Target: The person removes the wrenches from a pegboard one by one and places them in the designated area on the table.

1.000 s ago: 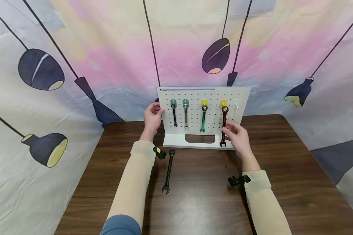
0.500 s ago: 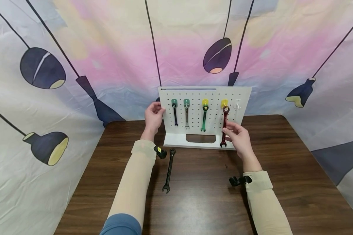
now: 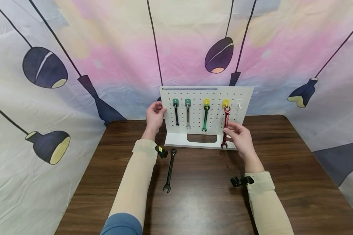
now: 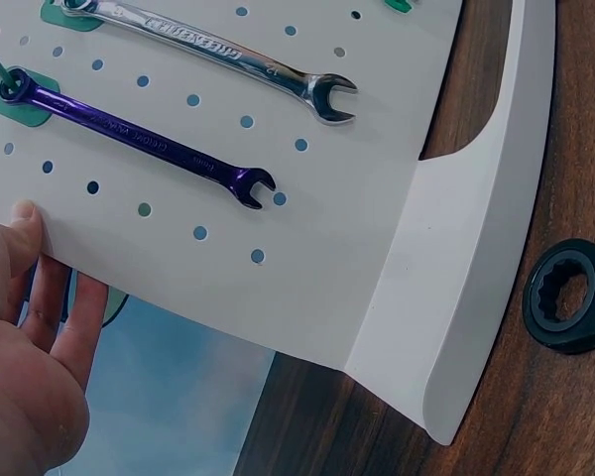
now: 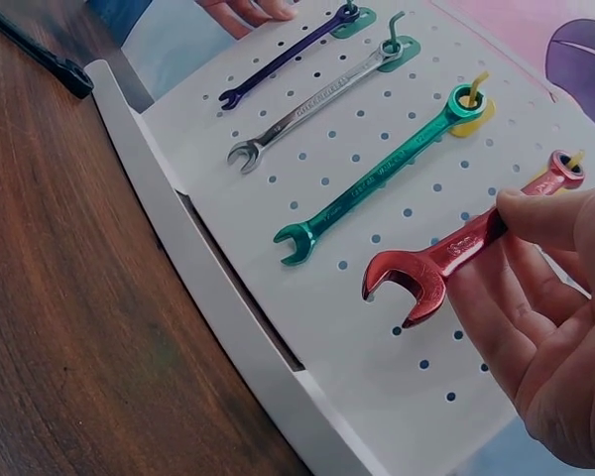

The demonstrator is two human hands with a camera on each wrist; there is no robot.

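My right hand [image 3: 239, 137] pinches a red combination wrench [image 5: 461, 248] between thumb and fingers. The wrench's ring end is at the rightmost yellow hook [image 5: 575, 159], whose tip shows through the ring; its open end points down, tilted out from the white pegboard [image 3: 195, 121]. At the board's left edge, my left hand [image 3: 155, 118] grips it, thumb on the front and fingers behind. Purple [image 4: 129, 131], silver [image 4: 208, 48] and green [image 5: 377, 174] wrenches hang on hooks left of the red one.
A black ratcheting wrench [image 3: 169, 170] lies on the brown wooden table [image 3: 200, 202], in front of the board's base [image 3: 176, 140]. A clear hook [image 3: 239, 105] sits right of the red wrench. Behind the board hangs a printed cloth [image 3: 182, 42].
The red wrench's lower end has swung slightly outward and down, its ring still at the yellow hook. Both hands keep their hold, and the head view has shifted a little.
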